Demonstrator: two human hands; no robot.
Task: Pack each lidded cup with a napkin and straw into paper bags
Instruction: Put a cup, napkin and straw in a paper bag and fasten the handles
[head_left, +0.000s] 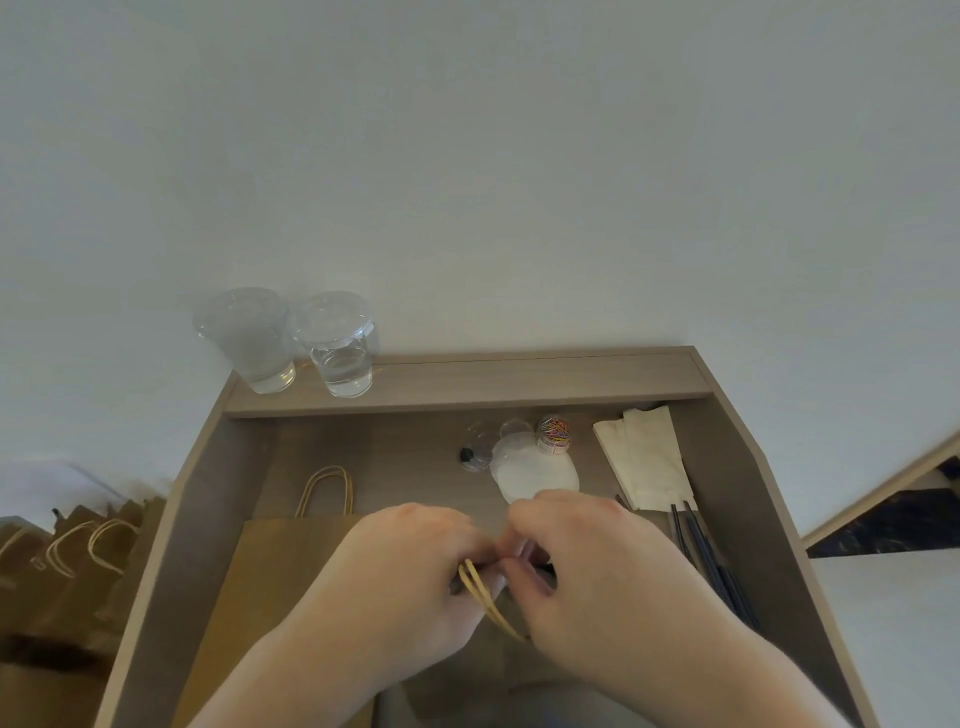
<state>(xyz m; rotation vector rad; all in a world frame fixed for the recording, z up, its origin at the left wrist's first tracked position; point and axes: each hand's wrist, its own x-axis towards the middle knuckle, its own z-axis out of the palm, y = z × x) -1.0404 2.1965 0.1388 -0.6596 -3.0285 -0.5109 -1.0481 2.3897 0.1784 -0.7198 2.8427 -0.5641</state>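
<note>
Low over the desk (405, 457), curled and almost touching – left hand (410, 566) and right hand (597, 566), pinching tan bag handles (485, 603). Flat paper bag (280, 571) at left; lidded cup (249, 343) beside second cup (340, 348) on the back shelf (519, 382) – napkins (644, 457), straws (706, 556) at right.

Left hand (410, 561), right hand (587, 566), fingers (530, 579) curled, touching

The left hand (415, 561) and right hand (602, 566) pinch the paper-bag handles (488, 605) together over the desk (395, 452).
</note>
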